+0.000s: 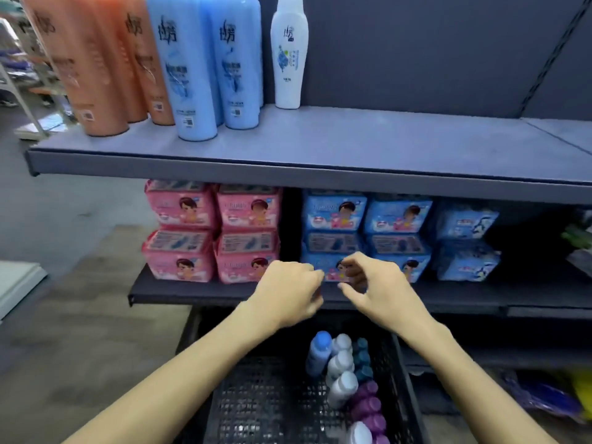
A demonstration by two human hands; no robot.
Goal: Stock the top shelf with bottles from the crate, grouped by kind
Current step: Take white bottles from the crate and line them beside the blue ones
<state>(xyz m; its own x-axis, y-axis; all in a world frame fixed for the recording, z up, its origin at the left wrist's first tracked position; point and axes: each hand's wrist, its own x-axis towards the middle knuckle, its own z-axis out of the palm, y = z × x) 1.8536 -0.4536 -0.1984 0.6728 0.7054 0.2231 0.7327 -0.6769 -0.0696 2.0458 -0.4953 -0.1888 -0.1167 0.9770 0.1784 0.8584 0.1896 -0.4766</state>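
At the upper left of the frame the top shelf (368, 139) already carries orange bottles (96, 68), then blue bottles (192, 68), then a lone white bottle (289, 52), all upright, with bare shelf running off to the right. Lower centre, the left hand (288, 293) hovers above the black crate (256, 395) with its fingers clenched into the palm around nothing; just beside it the right hand (378, 290) is released, fingers loosely bent, thumb apart, also empty. The step in hand looks like reaching down for the next pick. To do it well, take a kind that matches the white bottle, or one whole colour group, grasp it round the body below the cap, and stand it just right of the white one. The crate bottles (342, 379) sit in a tight row along the crate's right side at the bottom of the frame. They appear to stand caps up toward the camera, long axes roughly vertical, sorted blue, white, teal and purple.
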